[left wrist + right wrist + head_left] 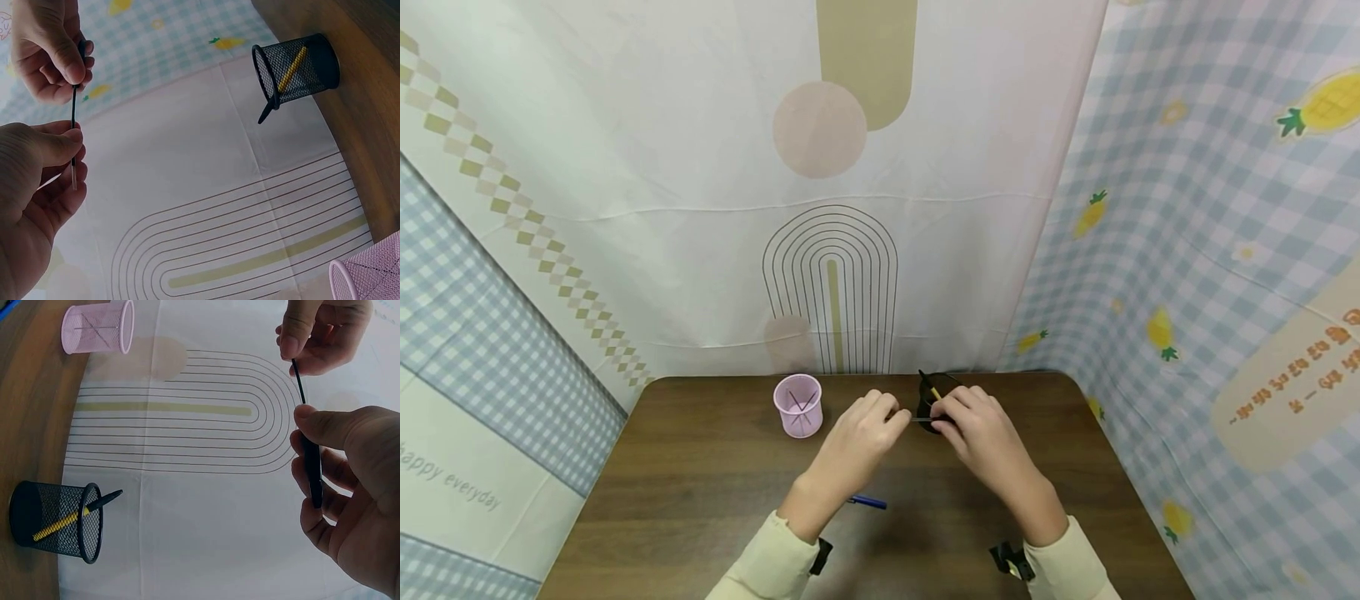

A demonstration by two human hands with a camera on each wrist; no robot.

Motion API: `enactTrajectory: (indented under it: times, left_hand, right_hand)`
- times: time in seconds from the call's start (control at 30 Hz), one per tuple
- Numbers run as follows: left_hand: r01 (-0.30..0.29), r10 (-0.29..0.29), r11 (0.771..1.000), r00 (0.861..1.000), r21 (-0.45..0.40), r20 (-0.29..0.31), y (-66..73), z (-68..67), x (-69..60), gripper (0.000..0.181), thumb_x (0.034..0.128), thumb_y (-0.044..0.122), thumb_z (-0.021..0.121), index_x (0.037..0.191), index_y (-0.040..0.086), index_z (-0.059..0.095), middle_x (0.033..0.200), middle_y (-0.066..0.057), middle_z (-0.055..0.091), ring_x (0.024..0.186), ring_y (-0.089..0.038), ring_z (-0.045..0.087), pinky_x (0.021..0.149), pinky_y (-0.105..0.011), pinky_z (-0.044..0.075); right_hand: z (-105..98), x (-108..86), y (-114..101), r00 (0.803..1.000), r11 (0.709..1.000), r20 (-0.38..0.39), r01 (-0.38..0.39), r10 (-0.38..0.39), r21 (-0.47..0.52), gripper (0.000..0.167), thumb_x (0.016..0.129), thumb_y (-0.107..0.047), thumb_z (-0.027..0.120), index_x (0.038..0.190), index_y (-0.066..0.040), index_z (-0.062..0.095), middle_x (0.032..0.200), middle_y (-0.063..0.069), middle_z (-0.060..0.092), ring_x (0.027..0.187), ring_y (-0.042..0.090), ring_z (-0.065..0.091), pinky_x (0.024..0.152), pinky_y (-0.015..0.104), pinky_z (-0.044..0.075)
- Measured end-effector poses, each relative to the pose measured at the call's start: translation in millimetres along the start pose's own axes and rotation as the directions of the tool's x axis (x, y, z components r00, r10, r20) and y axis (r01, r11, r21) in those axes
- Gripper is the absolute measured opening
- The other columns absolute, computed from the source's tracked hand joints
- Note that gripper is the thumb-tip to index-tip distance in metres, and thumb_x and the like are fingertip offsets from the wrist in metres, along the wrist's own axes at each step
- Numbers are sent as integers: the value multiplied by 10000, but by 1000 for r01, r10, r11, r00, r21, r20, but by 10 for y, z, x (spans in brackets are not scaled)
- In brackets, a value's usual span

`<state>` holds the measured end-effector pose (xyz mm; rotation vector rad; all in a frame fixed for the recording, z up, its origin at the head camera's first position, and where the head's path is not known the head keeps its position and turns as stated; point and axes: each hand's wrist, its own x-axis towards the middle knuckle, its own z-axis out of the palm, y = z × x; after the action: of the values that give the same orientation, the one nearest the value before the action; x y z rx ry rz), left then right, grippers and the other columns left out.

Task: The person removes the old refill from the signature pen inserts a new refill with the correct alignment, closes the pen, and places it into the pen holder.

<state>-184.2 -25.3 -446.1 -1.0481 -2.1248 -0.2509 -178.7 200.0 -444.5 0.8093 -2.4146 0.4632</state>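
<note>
My left hand (pixel 859 437) pinches a thin dark rod, which looks like a pen refill (pixel 74 106), between thumb and fingers. A pale, translucent end of it pokes out below that thumb in the left wrist view. My right hand (pixel 988 433) grips a black pen barrel (pixel 312 469), its fingers curled along it. Between the hands the refill runs straight to the barrel; how far it reaches inside is hidden. Behind my right hand stands a black mesh pen cup (pixel 84 540), apart from the fingers, holding a yellow-and-black pen (pixel 59 526).
A pink mesh cup (pixel 801 425) with several thin dark sticks inside stands at the table's back, left of my hands. Below my left hand, a blue pen (pixel 868 502) lies on the wooden table (pixel 700 483). Patterned cloth hangs behind and at both sides.
</note>
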Motion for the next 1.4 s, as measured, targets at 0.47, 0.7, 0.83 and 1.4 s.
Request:
enactTrajectory:
  times: [0.47, 0.7, 0.83, 1.4]
  left_hand:
    - [13, -12, 1000, 1000, 10, -15, -38, -24, -51, 241, 788, -79, 752, 947, 97, 706, 908, -29, 598, 831, -183, 573, 669, -278, 476]
    - [21, -21, 1000, 1000, -10, -23, -60, -26, -84, 239, 788, -91, 719, 938, 93, 694, 911, -34, 601, 832, -190, 576, 667, -285, 477]
    - [29, -29, 1000, 999, -5, -21, -78, -34, -109, 263, 775, -101, 719, 951, 93, 698, 912, -36, 602, 829, -191, 575, 664, -285, 478]
    - [57, -58, 997, 998, -60, -17, -172, -46, -229, 355, 724, -176, 687, 971, 78, 693, 910, -38, 608, 814, -201, 572, 673, -292, 478]
  right_hand:
    - [-10, -5, -3, 1000, 1000, 8, 3, -3, -5, 180, 852, -162, 840, 960, -181, 697, 977, -43, 651, 872, 170, 584, 738, 359, 499]
    - [-20, -8, -7, 1000, 1000, 12, -3, 3, 4, 169, 856, -161, 837, 961, -177, 705, 978, -45, 655, 870, 164, 582, 741, 362, 499]
    - [-26, -5, -5, 1000, 1000, 11, -2, 2, 7, 167, 858, -158, 836, 960, -177, 705, 978, -45, 655, 870, 165, 581, 744, 362, 497]
    - [-29, -3, -10, 1000, 1000, 14, 2, -2, 2, 180, 849, -156, 841, 965, -180, 706, 979, -46, 657, 867, 163, 579, 734, 358, 494]
